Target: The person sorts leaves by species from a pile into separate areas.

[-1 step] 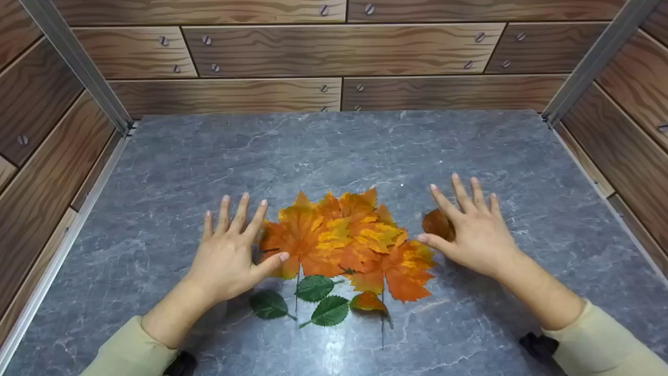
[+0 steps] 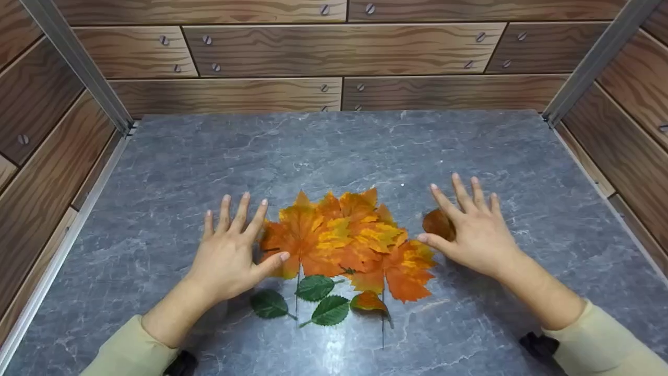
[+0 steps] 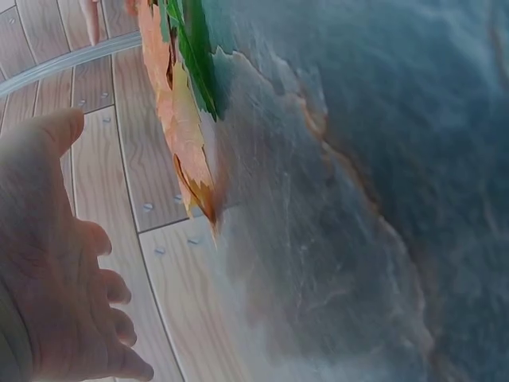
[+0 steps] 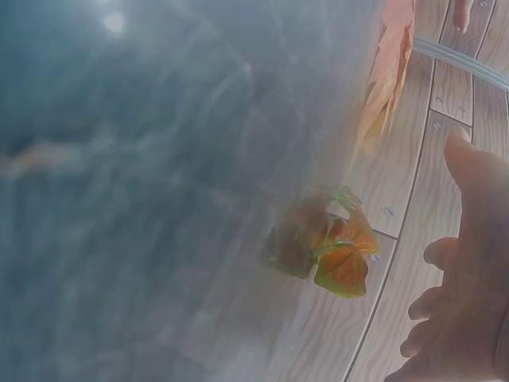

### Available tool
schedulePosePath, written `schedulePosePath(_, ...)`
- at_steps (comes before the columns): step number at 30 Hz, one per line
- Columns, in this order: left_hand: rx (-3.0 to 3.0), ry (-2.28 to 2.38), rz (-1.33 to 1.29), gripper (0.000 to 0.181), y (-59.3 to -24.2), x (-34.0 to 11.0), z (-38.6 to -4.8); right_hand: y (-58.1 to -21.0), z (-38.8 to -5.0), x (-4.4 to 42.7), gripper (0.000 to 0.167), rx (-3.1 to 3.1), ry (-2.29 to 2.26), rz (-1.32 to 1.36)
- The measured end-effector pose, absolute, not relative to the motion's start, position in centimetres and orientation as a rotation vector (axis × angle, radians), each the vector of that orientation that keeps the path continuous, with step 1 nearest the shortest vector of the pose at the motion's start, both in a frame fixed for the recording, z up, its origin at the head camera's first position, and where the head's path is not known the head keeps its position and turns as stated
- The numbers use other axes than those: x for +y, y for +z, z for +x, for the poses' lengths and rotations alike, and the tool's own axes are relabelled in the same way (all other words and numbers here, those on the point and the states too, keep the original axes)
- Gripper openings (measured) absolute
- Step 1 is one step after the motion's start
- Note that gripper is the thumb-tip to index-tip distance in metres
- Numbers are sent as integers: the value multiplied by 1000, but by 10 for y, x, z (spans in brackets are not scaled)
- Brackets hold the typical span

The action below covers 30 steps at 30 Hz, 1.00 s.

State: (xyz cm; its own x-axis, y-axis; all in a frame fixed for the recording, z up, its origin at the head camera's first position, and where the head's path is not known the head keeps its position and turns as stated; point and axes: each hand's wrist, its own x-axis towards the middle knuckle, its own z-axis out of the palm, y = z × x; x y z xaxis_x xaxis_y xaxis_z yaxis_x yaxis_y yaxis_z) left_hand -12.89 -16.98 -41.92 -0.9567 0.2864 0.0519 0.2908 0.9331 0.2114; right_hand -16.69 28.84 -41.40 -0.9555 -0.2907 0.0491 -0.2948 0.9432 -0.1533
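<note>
A cluster of orange and yellow artificial maple leaves [image 2: 339, 235] lies mid-table between the hands, thin stems trailing toward the near side. My left hand [image 2: 227, 256], palm down with fingers spread, is at the cluster's left side; its thumb overlaps the edge of a leaf in the head view. On the other side, my right hand [image 2: 477, 235] is spread likewise and holds nothing. A small brown-orange leaf [image 2: 436, 223] shows partly behind its thumb and index finger. In the right wrist view, that small leaf piece [image 4: 343, 267] looks orange with green edges. Whether either palm touches the table, I cannot tell.
Near the stems lie three green leaves, one left [image 2: 269, 304], one upper [image 2: 314, 288] and one lower [image 2: 330, 310], plus a curled orange-green leaf [image 2: 368, 301]. Wood-patterned panels [image 2: 339, 49] and metal posts [image 2: 78, 65] border the grey marbled table [image 2: 334, 146].
</note>
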Motion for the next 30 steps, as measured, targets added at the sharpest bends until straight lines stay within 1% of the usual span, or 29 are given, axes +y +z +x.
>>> schedulePosePath(5,-3068,-352,-456,103,-419,-169,-129,-411,-164,286,102,-3070,237,477)
schedulePosePath(8,-3066,-349,-455,103,-418,-169,-129,-410,-161,282,102,-3057,237,532)
schedulePosePath(15,-3092,-384,-487,100,-417,-169,-132,-410,-145,267,95,-3033,239,838)
schedulePosePath(22,-3082,-502,-552,97,-422,-171,-139,-422,-129,252,87,-2981,295,1180)
schedulePosePath(30,-3042,-635,-524,94,-428,-171,-145,-425,-118,253,78,-3014,370,1360)
